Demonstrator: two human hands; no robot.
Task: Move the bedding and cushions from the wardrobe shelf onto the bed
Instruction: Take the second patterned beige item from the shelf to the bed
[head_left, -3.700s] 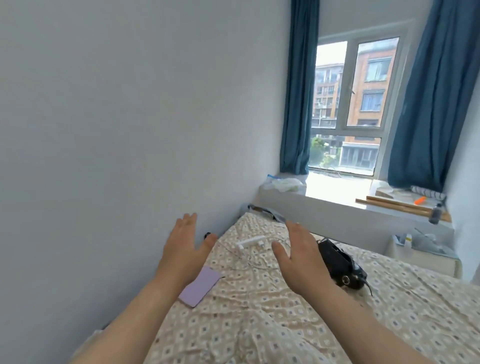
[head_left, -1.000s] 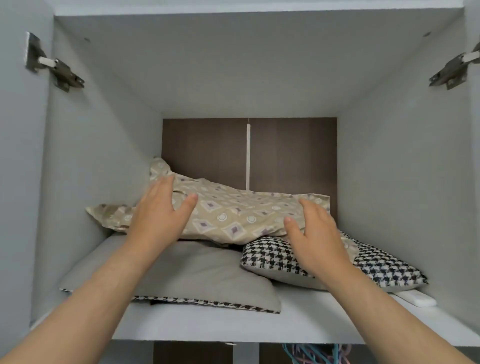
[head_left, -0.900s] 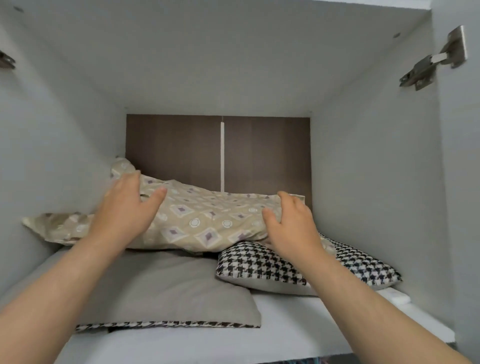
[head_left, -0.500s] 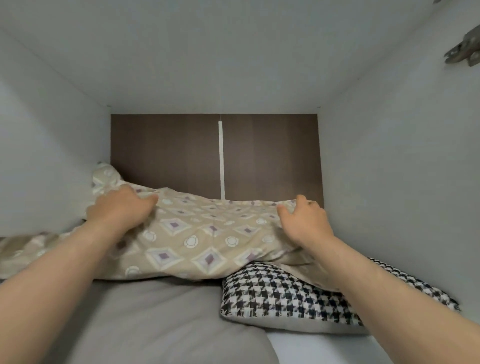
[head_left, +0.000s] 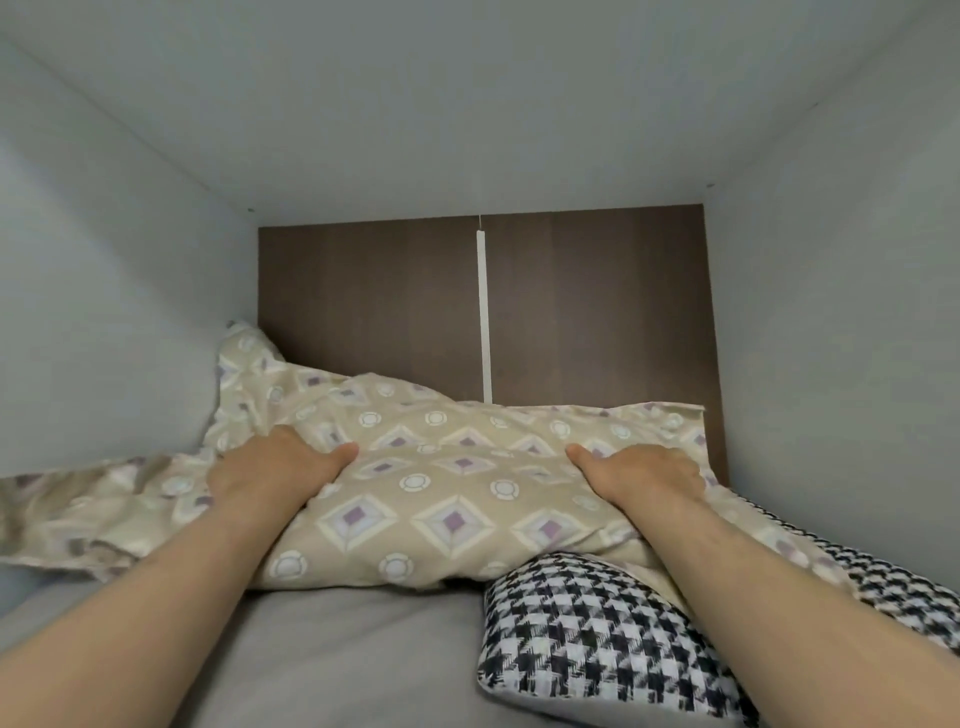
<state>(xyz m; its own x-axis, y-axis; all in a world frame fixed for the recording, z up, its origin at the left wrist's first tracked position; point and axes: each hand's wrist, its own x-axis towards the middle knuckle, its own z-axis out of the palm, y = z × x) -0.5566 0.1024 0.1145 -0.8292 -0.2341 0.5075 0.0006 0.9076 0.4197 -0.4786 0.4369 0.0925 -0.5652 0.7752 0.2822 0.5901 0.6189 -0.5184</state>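
Note:
A beige pillow with a diamond pattern (head_left: 441, 499) lies across the top of the pile inside the wardrobe shelf. My left hand (head_left: 275, 467) grips its left part, fingers curled into the cloth. My right hand (head_left: 644, 475) grips its right part the same way. Under the pillow, a grey cushion (head_left: 332, 654) fills the lower left. A black-and-white houndstooth cushion (head_left: 597, 634) sits at the lower right, partly hidden by my right forearm. The bed is out of view.
The compartment is narrow: white side walls (head_left: 104, 312) on both sides, a white ceiling close overhead and a dark brown back panel (head_left: 597, 301) with a white vertical strip (head_left: 484, 312).
I turned from the bed to the wardrobe and leaned in. Both hands reached over the beige pillow and closed on it; the pillow is now bunched and drawn slightly toward me.

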